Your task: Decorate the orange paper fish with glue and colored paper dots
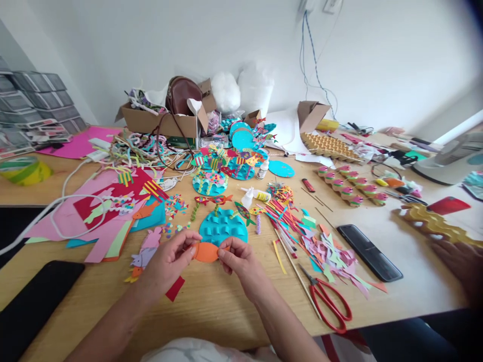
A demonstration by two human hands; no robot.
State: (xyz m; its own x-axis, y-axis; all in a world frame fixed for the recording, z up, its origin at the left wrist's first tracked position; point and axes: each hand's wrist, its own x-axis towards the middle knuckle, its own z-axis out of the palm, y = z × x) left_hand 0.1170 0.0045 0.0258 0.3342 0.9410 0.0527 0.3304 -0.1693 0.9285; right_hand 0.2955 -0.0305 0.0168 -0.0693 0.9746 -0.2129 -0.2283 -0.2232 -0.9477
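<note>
Between both hands is an orange paper fish cutout (206, 252), held up over the front of the table. My left hand (177, 254) pinches its left end, and my right hand (237, 255) pinches its right end. Just behind it lies a turquoise paper piece with raised loops (223, 226). Small patterned paper fish (245, 213) and a white glue bottle (248, 197) lie beyond that. To the left of my left hand are pink and lilac paper cutouts (146, 251). A dark red paper scrap (175, 289) rests below the hands.
Red-handled scissors (330, 304), a wooden stick (300, 274), paper scraps (334, 254) and a black phone (370, 251) lie at right. Coloured paper sheets (68, 213) and a black device (39, 291) are left. Another person's hand (453, 261) rests at the far right by an egg tray (433, 221).
</note>
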